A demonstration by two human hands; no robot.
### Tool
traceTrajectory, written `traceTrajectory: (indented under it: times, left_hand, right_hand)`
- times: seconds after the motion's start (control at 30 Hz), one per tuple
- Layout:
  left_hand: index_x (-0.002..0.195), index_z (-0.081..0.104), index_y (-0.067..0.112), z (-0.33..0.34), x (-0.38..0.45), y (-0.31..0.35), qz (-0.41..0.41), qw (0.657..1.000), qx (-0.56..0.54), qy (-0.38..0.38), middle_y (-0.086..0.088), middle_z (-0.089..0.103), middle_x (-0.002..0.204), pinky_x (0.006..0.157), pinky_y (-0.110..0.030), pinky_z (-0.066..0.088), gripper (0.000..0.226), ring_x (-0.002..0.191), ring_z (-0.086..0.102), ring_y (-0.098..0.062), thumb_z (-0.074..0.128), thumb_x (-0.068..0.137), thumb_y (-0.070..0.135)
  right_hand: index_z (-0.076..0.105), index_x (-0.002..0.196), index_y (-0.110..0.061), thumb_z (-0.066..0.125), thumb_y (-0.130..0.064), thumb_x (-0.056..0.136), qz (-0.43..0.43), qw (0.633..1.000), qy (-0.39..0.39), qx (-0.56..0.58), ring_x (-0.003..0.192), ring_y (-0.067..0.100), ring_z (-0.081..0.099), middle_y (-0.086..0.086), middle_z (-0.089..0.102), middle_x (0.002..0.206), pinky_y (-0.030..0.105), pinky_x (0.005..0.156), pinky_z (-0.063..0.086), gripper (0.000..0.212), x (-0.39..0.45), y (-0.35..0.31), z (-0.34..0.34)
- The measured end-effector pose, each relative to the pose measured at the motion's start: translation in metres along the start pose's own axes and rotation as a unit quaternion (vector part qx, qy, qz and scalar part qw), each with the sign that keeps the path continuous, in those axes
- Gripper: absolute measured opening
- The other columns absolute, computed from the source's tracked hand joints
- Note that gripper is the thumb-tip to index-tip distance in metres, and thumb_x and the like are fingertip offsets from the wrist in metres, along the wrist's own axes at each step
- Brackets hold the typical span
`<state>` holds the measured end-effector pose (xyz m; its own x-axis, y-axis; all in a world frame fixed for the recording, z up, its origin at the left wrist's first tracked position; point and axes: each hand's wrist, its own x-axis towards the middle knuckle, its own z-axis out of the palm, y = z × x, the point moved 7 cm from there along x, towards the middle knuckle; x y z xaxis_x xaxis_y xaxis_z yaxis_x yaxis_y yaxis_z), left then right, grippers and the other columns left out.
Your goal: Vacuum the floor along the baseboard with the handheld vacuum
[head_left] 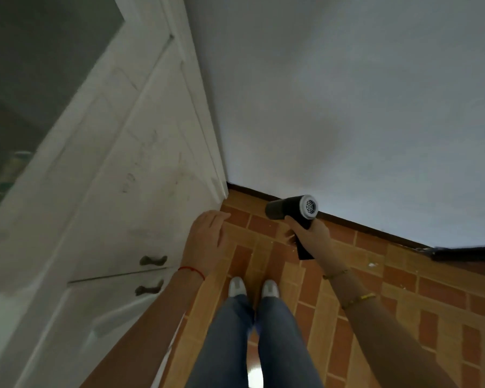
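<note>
My right hand (311, 233) grips the handle of a black handheld vacuum (284, 209), whose grey vented rear cap faces right and whose barrel points left toward the corner. It hovers above the brick-patterned tile floor (375, 289), just in front of the dark baseboard (361, 226) under the white wall. My left hand (207, 239) is held flat and empty, fingers slightly apart, beside the white cabinet.
A white cabinet (118, 191) with two dark door handles (153, 260) fills the left side and meets the wall at the corner. My legs and white shoes (252, 288) stand on the tiles. White crumbs (372, 265) lie near the baseboard. A dark object (465, 252) sits at the right edge.
</note>
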<state>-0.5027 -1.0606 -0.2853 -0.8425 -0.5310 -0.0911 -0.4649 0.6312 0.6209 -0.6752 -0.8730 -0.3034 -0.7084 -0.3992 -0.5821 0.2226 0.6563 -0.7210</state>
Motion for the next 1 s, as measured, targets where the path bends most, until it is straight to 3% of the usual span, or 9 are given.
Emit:
traceTrajectory:
  times: [0.1, 0.23, 0.33, 0.47, 0.6, 0.67, 0.8, 0.93, 1.0]
  left_hand:
    - [0.131, 0.057, -0.004, 0.078, 0.023, -0.058, -0.053, 0.997, -0.024, -0.058, -0.024, 0.058, 0.131, 0.113, -0.046, 0.033, 0.046, 0.125, 0.053, -0.036, 0.037, 0.101, 0.025]
    - [0.123, 0.061, -0.006, 0.173, 0.045, -0.12, -0.011, 0.999, -0.001, -0.042, -0.027, 0.064, 0.12, 0.106, -0.041, 0.032, 0.057, 0.115, 0.053, -0.03, 0.028, 0.104, 0.036]
    - [0.126, 0.06, -0.003, 0.252, 0.056, -0.179, -0.009, 0.997, 0.044, -0.064, -0.023, 0.063, 0.126, 0.105, -0.049, 0.044, 0.054, 0.117, 0.058, -0.035, 0.028, 0.1, 0.032]
    - [0.131, 0.057, 0.004, 0.357, 0.062, -0.26, 0.0, 0.991, 0.092, -0.093, -0.015, 0.059, 0.133, 0.1, -0.048, 0.048, 0.049, 0.119, 0.057, -0.031, 0.029, 0.098, 0.026]
    - [0.135, 0.055, 0.004, 0.445, 0.064, -0.323, 0.048, 0.985, 0.133, -0.099, -0.015, 0.056, 0.138, 0.108, -0.048, 0.043, 0.046, 0.128, 0.052, -0.031, 0.038, 0.093, 0.017]
    - [0.137, 0.053, 0.004, 0.48, 0.066, -0.348, 0.067, 0.984, 0.139, -0.091, -0.016, 0.054, 0.141, 0.112, -0.049, 0.038, 0.046, 0.132, 0.048, -0.032, 0.053, 0.091, 0.008]
    - [0.138, 0.051, 0.004, 0.523, 0.071, -0.385, 0.084, 0.982, 0.157, -0.056, -0.015, 0.052, 0.143, 0.116, -0.05, 0.032, 0.056, 0.136, 0.04, -0.029, 0.066, 0.084, 0.001]
    - [0.146, 0.043, 0.008, 0.551, 0.076, -0.412, 0.081, 0.986, 0.139, -0.037, -0.014, 0.044, 0.149, 0.121, -0.051, 0.019, 0.055, 0.141, 0.033, -0.03, 0.048, 0.091, 0.007]
    - [0.149, 0.038, 0.009, 0.561, 0.076, -0.423, 0.071, 0.987, 0.139, -0.035, -0.013, 0.041, 0.152, 0.121, -0.054, 0.019, 0.055, 0.143, 0.03, -0.03, 0.038, 0.094, 0.015]
  right_hand:
    - [0.058, 0.109, -0.007, 0.061, -0.028, 0.091, 0.004, 1.0, 0.0, -0.027, 0.057, 0.022, 0.064, 0.019, 0.07, 0.079, 0.027, 0.056, 0.054, 0.029, 0.061, 0.052, 0.02]
    - [0.051, 0.107, -0.012, 0.061, -0.023, 0.091, 0.002, 0.999, 0.016, -0.044, 0.057, 0.025, 0.061, 0.023, 0.067, 0.079, 0.027, 0.053, 0.051, 0.022, 0.142, 0.135, 0.053]
    - [0.055, 0.11, -0.009, 0.064, -0.027, 0.089, -0.001, 0.997, 0.008, -0.075, 0.056, 0.025, 0.062, 0.015, 0.066, 0.072, 0.035, 0.055, 0.055, 0.029, 0.201, 0.208, 0.087]
    - [0.057, 0.112, -0.009, 0.064, -0.031, 0.088, -0.015, 0.988, -0.059, -0.144, 0.053, 0.011, 0.059, 0.003, 0.062, 0.069, 0.023, 0.053, 0.049, 0.033, 0.26, 0.304, 0.145]
    - [0.053, 0.125, -0.013, 0.065, -0.033, 0.088, -0.076, 0.966, -0.146, -0.202, 0.082, 0.015, 0.062, 0.007, 0.068, 0.098, 0.03, 0.074, 0.05, 0.044, 0.296, 0.374, 0.203]
    - [0.046, 0.133, -0.015, 0.065, -0.042, 0.084, -0.099, 0.957, -0.153, -0.225, 0.102, 0.019, 0.063, 0.005, 0.065, 0.118, 0.035, 0.086, 0.052, 0.059, 0.312, 0.399, 0.219]
    - [0.048, 0.131, -0.013, 0.061, -0.043, 0.087, -0.138, 0.935, -0.158, -0.284, 0.097, 0.021, 0.066, 0.006, 0.068, 0.115, 0.032, 0.079, 0.054, 0.055, 0.326, 0.427, 0.241]
    - [0.054, 0.127, -0.018, 0.06, -0.043, 0.088, -0.194, 0.924, -0.167, -0.285, 0.091, 0.011, 0.063, 0.001, 0.068, 0.113, 0.011, 0.071, 0.043, 0.047, 0.328, 0.439, 0.258]
    - [0.058, 0.121, -0.019, 0.061, -0.044, 0.087, -0.204, 0.929, -0.153, -0.27, 0.086, 0.009, 0.064, 0.001, 0.07, 0.106, 0.015, 0.071, 0.048, 0.042, 0.329, 0.44, 0.259]
